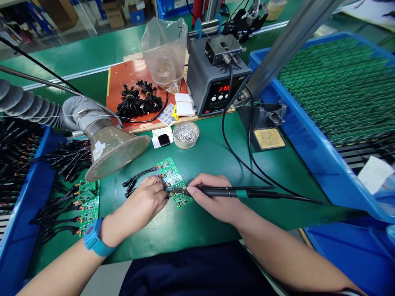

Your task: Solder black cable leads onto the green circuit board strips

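Note:
A small green circuit board (173,179) lies on the green mat in front of me, with black wires (137,177) running off its left side. My left hand (148,201) rests closed at the board's left edge, fingers pinched on the wires or solder there; what it holds is hidden. My right hand (212,197) grips a black soldering iron (228,191) like a pen, its tip touching the board near my left fingers. A blue wristband (92,238) is on my left wrist.
A fume extractor funnel (114,150) hangs at the left. The soldering station (216,80) stands behind, with a tin of solder dross (186,134), an iron stand with sponge (269,137), wired boards (88,205) at the left and blue bins of boards (339,86) at the right.

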The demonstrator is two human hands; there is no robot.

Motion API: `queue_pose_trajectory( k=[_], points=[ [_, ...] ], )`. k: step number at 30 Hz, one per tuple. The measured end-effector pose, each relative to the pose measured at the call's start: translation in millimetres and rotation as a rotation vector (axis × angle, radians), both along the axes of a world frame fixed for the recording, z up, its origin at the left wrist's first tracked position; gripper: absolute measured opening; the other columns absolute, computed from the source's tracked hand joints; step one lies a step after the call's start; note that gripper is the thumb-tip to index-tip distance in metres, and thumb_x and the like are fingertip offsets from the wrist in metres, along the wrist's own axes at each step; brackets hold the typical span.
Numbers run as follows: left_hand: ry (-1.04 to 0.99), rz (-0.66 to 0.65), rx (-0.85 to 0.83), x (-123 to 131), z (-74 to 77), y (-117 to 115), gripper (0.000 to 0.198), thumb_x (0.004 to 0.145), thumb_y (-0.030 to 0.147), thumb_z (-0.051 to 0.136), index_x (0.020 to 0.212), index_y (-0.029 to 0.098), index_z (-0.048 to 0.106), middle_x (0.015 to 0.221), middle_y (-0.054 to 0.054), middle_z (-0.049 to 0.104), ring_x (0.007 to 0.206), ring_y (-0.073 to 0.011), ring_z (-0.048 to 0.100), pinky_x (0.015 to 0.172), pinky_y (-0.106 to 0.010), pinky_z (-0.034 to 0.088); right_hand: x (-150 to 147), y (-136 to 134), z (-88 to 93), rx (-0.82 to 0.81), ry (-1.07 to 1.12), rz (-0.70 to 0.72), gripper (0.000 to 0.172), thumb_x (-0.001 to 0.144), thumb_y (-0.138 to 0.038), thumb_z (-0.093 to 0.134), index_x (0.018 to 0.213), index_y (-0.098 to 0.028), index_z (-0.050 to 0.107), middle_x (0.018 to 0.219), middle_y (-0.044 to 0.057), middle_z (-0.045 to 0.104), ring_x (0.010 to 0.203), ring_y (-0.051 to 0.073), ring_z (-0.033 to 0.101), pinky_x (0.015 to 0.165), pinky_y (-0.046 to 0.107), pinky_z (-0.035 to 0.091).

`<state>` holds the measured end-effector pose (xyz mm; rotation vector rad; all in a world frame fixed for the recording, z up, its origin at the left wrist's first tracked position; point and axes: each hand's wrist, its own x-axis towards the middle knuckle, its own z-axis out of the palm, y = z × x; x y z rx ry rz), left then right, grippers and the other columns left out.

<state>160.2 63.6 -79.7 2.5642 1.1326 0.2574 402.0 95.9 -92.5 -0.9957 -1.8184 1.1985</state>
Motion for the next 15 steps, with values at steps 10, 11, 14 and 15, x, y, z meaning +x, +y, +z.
queue_pose_trajectory(
  k=[10, 11, 14, 15],
  points=[
    [0.011, 0.007, -0.067, 0.4, 2.9, 5.1, 0.025, 0.104, 0.023, 0.051, 0.092, 0.016, 0.072, 0.090, -0.008, 0.067, 0.094, -0.0234, 0.061, 0.093, -0.044, 0.052, 3.4, 0.5, 0.8, 0.051, 0.051, -0.070, 0.017, 0.093, -0.024, 0.062, 0.077, -0.020, 0.068, 0.064, -0.004, 0.066, 0.054, 0.010, 0.057, 0.055, 0.022, 0.043],
    [0.007, 0.005, -0.064, 0.2, 2.8, 5.1, 0.025, 0.105, 0.023, 0.051, 0.093, 0.016, 0.072, 0.091, -0.008, 0.068, 0.095, -0.0238, 0.061, 0.094, -0.044, 0.052, 4.2, 0.6, 1.0, 0.055, 0.054, -0.083, 0.018, 0.093, -0.024, 0.062, 0.077, -0.020, 0.067, 0.063, -0.004, 0.066, 0.054, 0.010, 0.057, 0.055, 0.022, 0.044],
    [0.000, 0.002, -0.057, 0.2, 3.5, 5.1, 0.024, 0.105, 0.024, 0.051, 0.098, 0.016, 0.073, 0.094, -0.009, 0.069, 0.099, -0.0246, 0.062, 0.095, -0.045, 0.052, 6.2, 1.1, 1.9, 0.044, 0.048, -0.112, 0.019, 0.094, -0.026, 0.062, 0.076, -0.020, 0.067, 0.064, -0.003, 0.066, 0.056, 0.011, 0.058, 0.055, 0.023, 0.045],
    [-0.001, 0.001, -0.056, 0.3, 3.9, 5.1, 0.024, 0.105, 0.024, 0.051, 0.098, 0.016, 0.073, 0.094, -0.008, 0.069, 0.099, -0.0245, 0.062, 0.095, -0.045, 0.052, 6.6, 1.1, 2.1, 0.037, 0.043, -0.124, 0.019, 0.093, -0.026, 0.062, 0.077, -0.020, 0.067, 0.064, -0.003, 0.066, 0.056, 0.011, 0.059, 0.055, 0.023, 0.045]
  ],
)
